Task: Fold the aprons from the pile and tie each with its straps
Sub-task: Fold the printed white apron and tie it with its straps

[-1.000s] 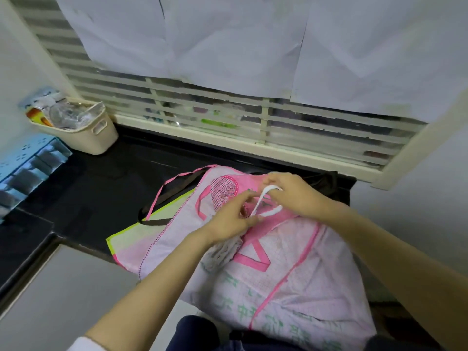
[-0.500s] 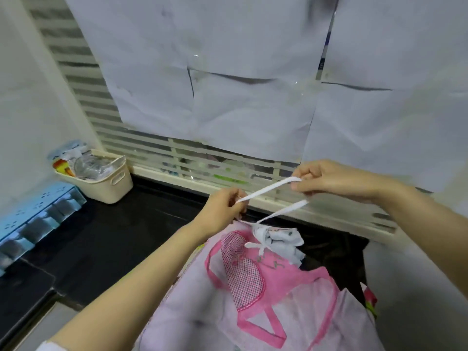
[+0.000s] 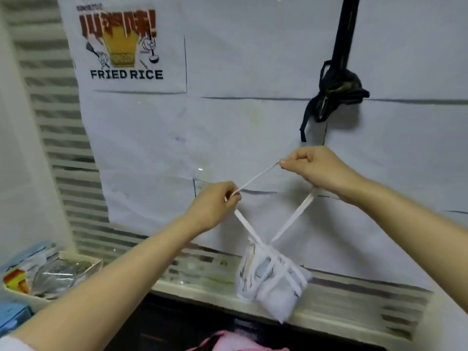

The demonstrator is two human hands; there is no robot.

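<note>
A small white apron bundle (image 3: 271,279), folded and bound by its own white straps, hangs in the air in front of the window sill. A white strap loop (image 3: 258,175) runs up from it and stretches taut between both hands. My left hand (image 3: 212,206) pinches the strap at the lower left. Higher and to the right, my right hand (image 3: 316,168) grips the other part of the strap. At the bottom edge a bit of the pink apron pile (image 3: 228,342) shows on the black counter.
White paper sheets, one printed "FRIED RICE" (image 3: 126,74), cover the louvred window. A knotted black apron bundle (image 3: 334,95) hangs from a dark strap at the upper right. A cream basket (image 3: 48,277) of packets stands at the left on the counter.
Both hands rose with the strap, lifting the white bundle off the pink aprons into the air. The view tilted up, so the pile dropped almost out of sight.
</note>
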